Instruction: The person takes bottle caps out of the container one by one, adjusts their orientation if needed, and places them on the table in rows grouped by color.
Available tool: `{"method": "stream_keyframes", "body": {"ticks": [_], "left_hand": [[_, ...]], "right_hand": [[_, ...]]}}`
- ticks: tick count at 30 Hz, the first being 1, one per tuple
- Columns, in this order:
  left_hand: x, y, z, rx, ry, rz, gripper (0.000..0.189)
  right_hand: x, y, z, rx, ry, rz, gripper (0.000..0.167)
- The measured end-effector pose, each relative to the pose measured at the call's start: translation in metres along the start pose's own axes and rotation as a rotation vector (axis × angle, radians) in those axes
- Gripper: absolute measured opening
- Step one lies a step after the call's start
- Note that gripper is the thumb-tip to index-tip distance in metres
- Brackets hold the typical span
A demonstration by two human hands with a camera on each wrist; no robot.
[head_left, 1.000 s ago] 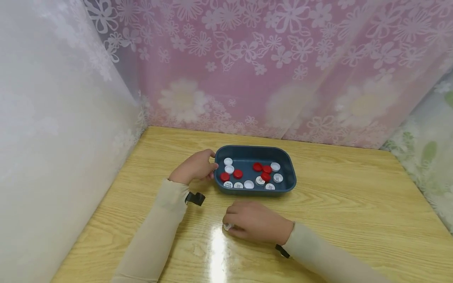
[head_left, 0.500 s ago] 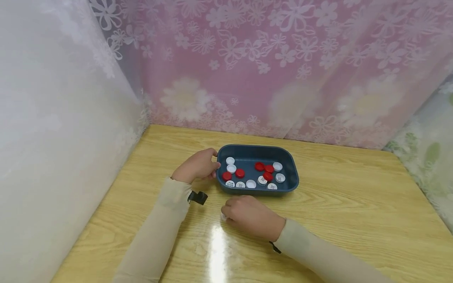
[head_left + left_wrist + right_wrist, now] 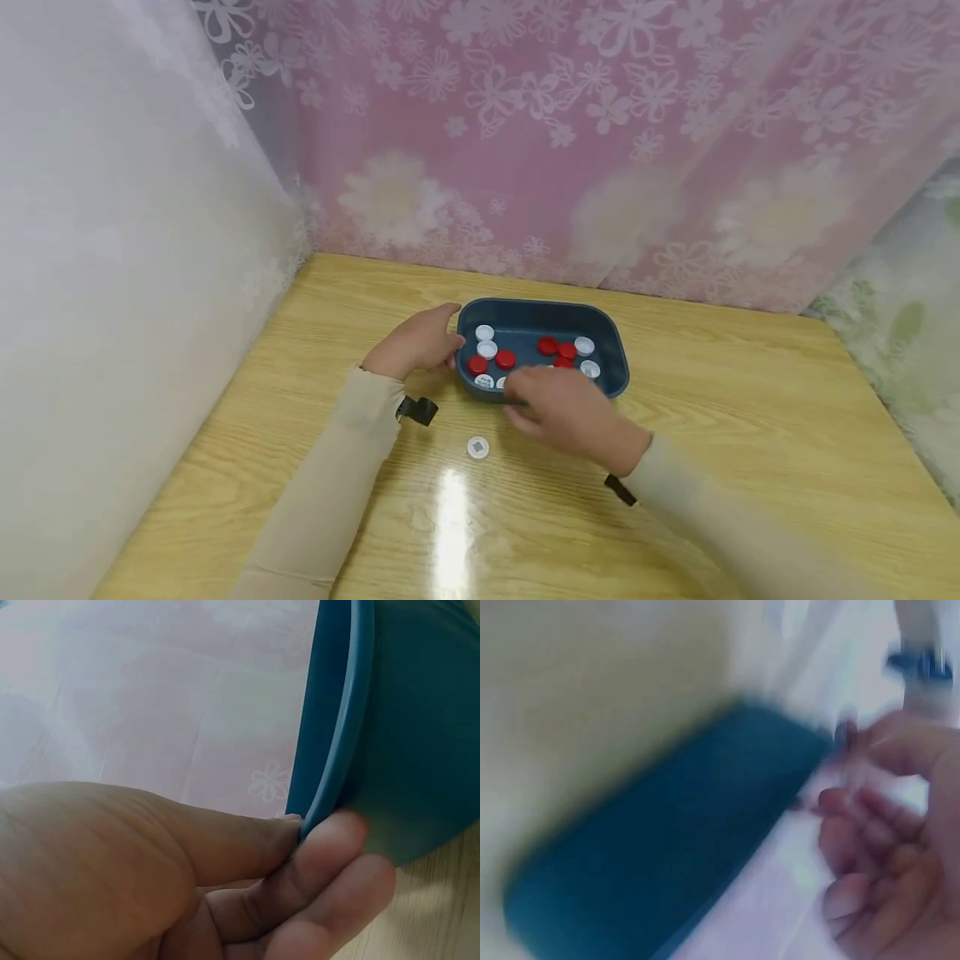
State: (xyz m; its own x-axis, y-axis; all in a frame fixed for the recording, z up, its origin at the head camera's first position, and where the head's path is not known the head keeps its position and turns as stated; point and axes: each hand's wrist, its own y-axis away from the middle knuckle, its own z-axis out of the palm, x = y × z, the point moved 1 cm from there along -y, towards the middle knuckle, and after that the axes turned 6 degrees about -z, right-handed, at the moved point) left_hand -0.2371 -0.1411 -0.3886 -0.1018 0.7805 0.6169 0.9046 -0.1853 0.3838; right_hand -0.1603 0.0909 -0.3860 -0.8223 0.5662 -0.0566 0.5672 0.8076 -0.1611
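Note:
A dark blue plastic tub (image 3: 543,312) stands on the wooden table with several red and white bottle caps inside. My left hand (image 3: 417,343) pinches its left rim between thumb and fingers, which the left wrist view shows up close at the rim (image 3: 351,705). Over the tub's front edge is my right hand (image 3: 566,408), its fingers loosely bent and no cap visible in them; the right wrist view is blurred. That hand hides some caps at the front. One white cap (image 3: 477,447) with a grey printed mark lies on the table before the tub.
Inside the tub, red caps (image 3: 506,359) and white caps (image 3: 584,346) lie scattered. A pink flowered curtain (image 3: 480,167) hangs behind the table (image 3: 750,433), and a white sheet (image 3: 135,250) borders it on the left.
My right hand has let go of the white cap, leaving it on the table slightly nearer the tub, and has moved up and right to the tub's front edge. The left hand keeps its grip.

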Motion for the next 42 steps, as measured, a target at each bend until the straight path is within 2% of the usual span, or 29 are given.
{"method": "stream_keyframes", "body": {"ticks": [2, 4, 7, 10, 12, 15, 18, 24, 28, 34, 38, 42], "left_hand": [[0.002, 0.001, -0.001, -0.001, -0.014, 0.005, 0.064], [0.004, 0.001, -0.001, -0.005, -0.020, 0.010, 0.063], [0.006, 0.003, -0.001, -0.002, -0.028, 0.014, 0.062], [0.006, 0.006, -0.001, 0.001, -0.033, 0.015, 0.062], [0.006, 0.008, -0.001, -0.003, -0.032, 0.017, 0.062], [-0.001, 0.012, -0.003, -0.002, -0.021, 0.011, 0.062], [-0.006, 0.013, -0.004, 0.009, -0.019, 0.023, 0.061], [-0.002, 0.011, -0.002, 0.006, -0.015, 0.047, 0.061], [0.003, 0.010, -0.001, 0.010, -0.020, 0.054, 0.061], [0.006, 0.008, 0.000, 0.013, -0.056, 0.037, 0.061], [0.006, 0.007, -0.001, 0.007, -0.060, 0.041, 0.061], [0.007, 0.007, -0.001, 0.002, -0.064, 0.029, 0.063]], "right_hand": [[0.024, 0.004, -0.016, -0.023, 0.026, 0.089, 0.023], [0.050, 0.009, -0.026, -0.082, 0.054, 0.157, 0.032], [0.084, 0.013, -0.031, -0.184, 0.124, 0.175, 0.036], [0.106, 0.012, -0.027, -0.264, 0.271, 0.139, 0.029], [0.113, 0.009, -0.021, -0.323, 0.375, 0.089, 0.024], [0.114, -0.004, -0.010, -0.426, 0.503, -0.010, 0.025], [0.113, -0.013, -0.001, -0.507, 0.567, -0.071, 0.028], [0.113, -0.022, 0.001, -0.613, 0.499, -0.039, 0.033], [0.116, -0.021, -0.004, -0.651, 0.455, -0.015, 0.035], [0.126, -0.019, -0.004, -0.590, 0.378, -0.052, 0.012], [0.136, -0.023, -0.003, -0.567, 0.298, -0.044, 0.018], [0.142, -0.030, -0.002, -0.603, 0.239, 0.001, 0.012]]}}
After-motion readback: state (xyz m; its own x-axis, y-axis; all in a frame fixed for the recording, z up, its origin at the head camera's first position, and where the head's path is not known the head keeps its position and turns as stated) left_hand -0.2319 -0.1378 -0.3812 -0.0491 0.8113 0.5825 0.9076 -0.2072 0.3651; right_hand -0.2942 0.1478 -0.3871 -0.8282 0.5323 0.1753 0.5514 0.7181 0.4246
